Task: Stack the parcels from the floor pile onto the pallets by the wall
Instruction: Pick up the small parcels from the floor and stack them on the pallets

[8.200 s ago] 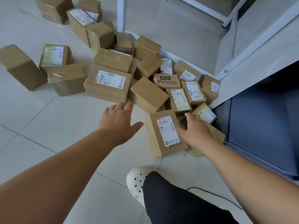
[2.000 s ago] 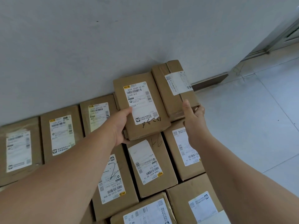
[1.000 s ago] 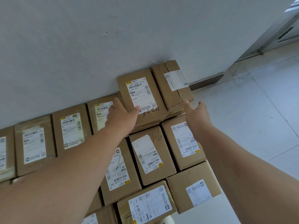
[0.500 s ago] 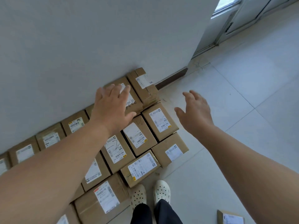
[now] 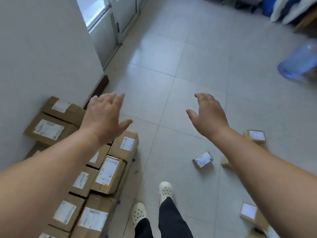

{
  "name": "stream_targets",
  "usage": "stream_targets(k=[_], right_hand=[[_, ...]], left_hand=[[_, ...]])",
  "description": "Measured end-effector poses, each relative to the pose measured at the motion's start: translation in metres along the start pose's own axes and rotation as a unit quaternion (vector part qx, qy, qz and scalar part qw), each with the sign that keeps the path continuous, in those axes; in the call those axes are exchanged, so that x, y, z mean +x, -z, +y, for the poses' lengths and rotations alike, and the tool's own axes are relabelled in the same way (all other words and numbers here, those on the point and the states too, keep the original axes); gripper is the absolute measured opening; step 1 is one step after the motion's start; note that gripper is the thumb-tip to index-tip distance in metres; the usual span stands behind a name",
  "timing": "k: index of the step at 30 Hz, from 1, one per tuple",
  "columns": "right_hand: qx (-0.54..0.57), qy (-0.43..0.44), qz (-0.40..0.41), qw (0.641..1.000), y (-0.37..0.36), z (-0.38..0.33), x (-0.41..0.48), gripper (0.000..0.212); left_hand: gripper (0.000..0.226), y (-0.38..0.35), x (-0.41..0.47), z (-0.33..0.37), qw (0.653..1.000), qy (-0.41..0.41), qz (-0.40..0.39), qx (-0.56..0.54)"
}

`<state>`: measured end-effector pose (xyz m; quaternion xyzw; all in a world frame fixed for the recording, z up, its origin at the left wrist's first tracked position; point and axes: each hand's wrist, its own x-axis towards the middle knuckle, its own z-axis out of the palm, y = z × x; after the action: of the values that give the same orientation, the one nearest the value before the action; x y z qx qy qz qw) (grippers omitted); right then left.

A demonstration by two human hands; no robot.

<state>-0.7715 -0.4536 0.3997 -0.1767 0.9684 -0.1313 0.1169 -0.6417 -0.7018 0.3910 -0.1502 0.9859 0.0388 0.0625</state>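
Note:
Brown cardboard parcels with white labels lie stacked in rows against the wall at the lower left; the parcel I set down (image 5: 49, 128) lies on the top layer beside another one (image 5: 63, 108). My left hand (image 5: 105, 117) hovers open above the stack's right end, holding nothing. My right hand (image 5: 208, 114) is open too, spread over bare floor tiles. Loose small parcels lie on the floor to the right: one (image 5: 203, 159) near my right forearm, one (image 5: 255, 135) behind it, one (image 5: 250, 213) at the lower right. The pallet under the stack is hidden.
The white wall (image 5: 42, 48) ends at a glass door (image 5: 109, 19) at the top. A blue water jug (image 5: 298, 60) stands at the right edge. My feet in white clogs (image 5: 164, 190) are on the tiles beside the stack.
Both hands have let go of the parcel and lifted off the stack. My view has swung right, away from the wall and over the open floor with the loose parcels.

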Motion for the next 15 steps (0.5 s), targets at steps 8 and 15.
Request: stream_targets(k=[8, 15], right_hand=[[0.039, -0.192, 0.056, 0.979, 0.046, 0.181, -0.102, 0.059], [0.082, -0.275, 0.060, 0.956, 0.033, 0.335, -0.177, 0.058]], left_hand=[[0.088, -0.011, 0.001, 0.186, 0.987, -0.155, -0.039, 0.008], [0.087, -0.056, -0.019, 0.352, 0.971, -0.232, -0.061, 0.019]])
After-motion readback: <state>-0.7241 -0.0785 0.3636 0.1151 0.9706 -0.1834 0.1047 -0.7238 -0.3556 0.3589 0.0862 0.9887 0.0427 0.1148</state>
